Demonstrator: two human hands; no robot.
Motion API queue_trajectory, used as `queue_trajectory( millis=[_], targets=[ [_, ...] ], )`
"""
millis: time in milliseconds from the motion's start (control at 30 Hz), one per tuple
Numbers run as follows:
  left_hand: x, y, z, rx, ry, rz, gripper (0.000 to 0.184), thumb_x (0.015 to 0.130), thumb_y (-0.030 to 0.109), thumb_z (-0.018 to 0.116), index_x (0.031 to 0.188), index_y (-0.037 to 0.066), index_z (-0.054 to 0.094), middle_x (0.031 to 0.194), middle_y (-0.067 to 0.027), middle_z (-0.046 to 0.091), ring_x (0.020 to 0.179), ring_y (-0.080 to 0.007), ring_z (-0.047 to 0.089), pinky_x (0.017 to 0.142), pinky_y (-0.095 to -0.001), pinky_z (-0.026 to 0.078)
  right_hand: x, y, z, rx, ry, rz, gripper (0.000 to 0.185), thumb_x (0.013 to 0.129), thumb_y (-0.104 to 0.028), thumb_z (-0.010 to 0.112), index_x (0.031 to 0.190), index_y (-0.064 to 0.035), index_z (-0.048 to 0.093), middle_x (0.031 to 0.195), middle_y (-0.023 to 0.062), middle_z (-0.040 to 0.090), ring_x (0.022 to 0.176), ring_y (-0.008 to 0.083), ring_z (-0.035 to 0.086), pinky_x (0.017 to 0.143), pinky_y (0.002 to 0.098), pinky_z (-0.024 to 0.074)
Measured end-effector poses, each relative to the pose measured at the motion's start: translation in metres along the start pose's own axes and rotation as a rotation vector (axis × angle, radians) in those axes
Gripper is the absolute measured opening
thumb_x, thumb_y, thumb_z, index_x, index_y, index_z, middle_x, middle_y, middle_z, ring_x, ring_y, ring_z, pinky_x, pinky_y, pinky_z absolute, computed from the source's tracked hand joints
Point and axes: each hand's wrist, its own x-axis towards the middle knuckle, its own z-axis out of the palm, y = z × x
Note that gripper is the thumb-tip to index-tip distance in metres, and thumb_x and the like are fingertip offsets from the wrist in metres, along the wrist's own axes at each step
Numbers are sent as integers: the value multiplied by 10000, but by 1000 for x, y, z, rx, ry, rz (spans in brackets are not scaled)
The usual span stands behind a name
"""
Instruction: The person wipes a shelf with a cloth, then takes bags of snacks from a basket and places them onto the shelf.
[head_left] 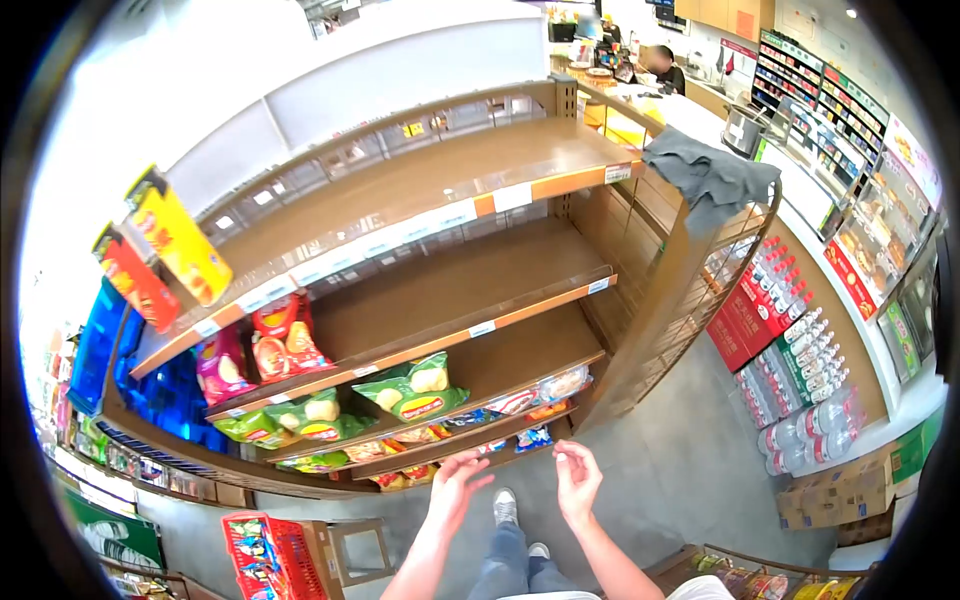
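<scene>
Both hands are held in front of my body, before the lower tiers of a brown shelf unit [450,270]. My left hand [457,488] is open, its fingers loosely apart and nothing in it. Beside it, my right hand [577,482] has its fingertips curled together; whether anything small is between them I cannot make out. Nearest the hands are the bottom shelves, with a blue snack bag [534,438] and several other bags. Green chip bags [412,388] lie on the tier above. A red chip bag [287,340] and a purple one [222,366] stand at the left.
A grey cloth [710,172] hangs over the shelf's right end. Bottled water packs [815,425] and cardboard boxes [838,497] line the counter at right. A red basket [268,560] with snack bags is on the floor at lower left. A person [662,68] is behind the far counter.
</scene>
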Motion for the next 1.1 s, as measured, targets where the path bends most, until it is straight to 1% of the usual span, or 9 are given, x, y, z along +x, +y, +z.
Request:
queue_trajectory(
  millis=[200,267,333,400,467,567,700,933,1100],
  targets=[
    [-41,15,10,131,24,143,298,884,42,636,1167,5,551,1154,-94,569,1119,-232,552,946,-429,513,-13,-44,-3,-47,-28,69,298,893,17,600,1188,37,566,1197,140,597,1095,188,588,932,289,488],
    [-57,14,17,232,-62,179,377,883,92,661,1228,25,523,1242,-114,556,1161,-186,535,936,-315,484,-26,-50,-6,-60,-45,131,326,897,8,597,1219,40,551,1223,145,591,1136,203,572,957,299,478],
    [-66,4,17,415,-104,266,483,873,140,684,1312,61,498,1487,-136,354,1371,-262,351,1095,-387,330,-32,-54,-8,-51,-2,236,359,898,-9,604,1248,41,539,1245,155,582,1157,223,567,987,311,464],
    [-85,10,24,518,-160,321,528,874,167,687,1349,72,479,1547,-140,255,1438,-280,218,1143,-409,229,-39,-62,-8,-57,-27,262,386,893,-19,614,1261,56,526,1243,178,581,1168,226,559,996,316,458],
    [-102,9,21,510,-180,398,593,892,164,668,1417,60,413,1531,-148,302,1459,-284,128,1165,-411,142,-47,-59,-10,-71,-32,259,400,897,-31,612,1276,55,518,1266,188,571,1187,238,551,1004,323,452],
    [-119,9,1,354,-136,406,541,915,142,645,1399,24,435,1466,-140,411,1433,-244,226,1160,-355,177,-53,-64,-8,-110,-73,260,405,914,-75,605,1290,45,512,1286,179,563,1209,235,534,1029,331,418],
    [-143,22,-37,310,-14,370,374,939,158,609,1287,29,559,1240,-90,627,1177,-136,546,1012,-301,406,-61,-64,8,-100,-145,278,384,927,-119,603,1282,8,533,1269,140,577,1180,205,541,981,336,447],
    [-181,-2,-121,309,239,415,273,927,173,632,1151,19,656,1159,-62,668,1099,-130,583,972,-277,427,-97,-35,78,-97,-484,447,292,888,-94,661,1158,8,612,1010,83,670,879,119,625,772,251,517],
    [-231,4,-199,133,522,378,260,919,191,640,1124,32,660,1069,-37,674,1022,-118,598,918,-278,456,-144,-21,158,-206,-708,503,288,891,-99,662,1153,11,615,962,70,677,845,121,627,766,252,519]
  ],
)
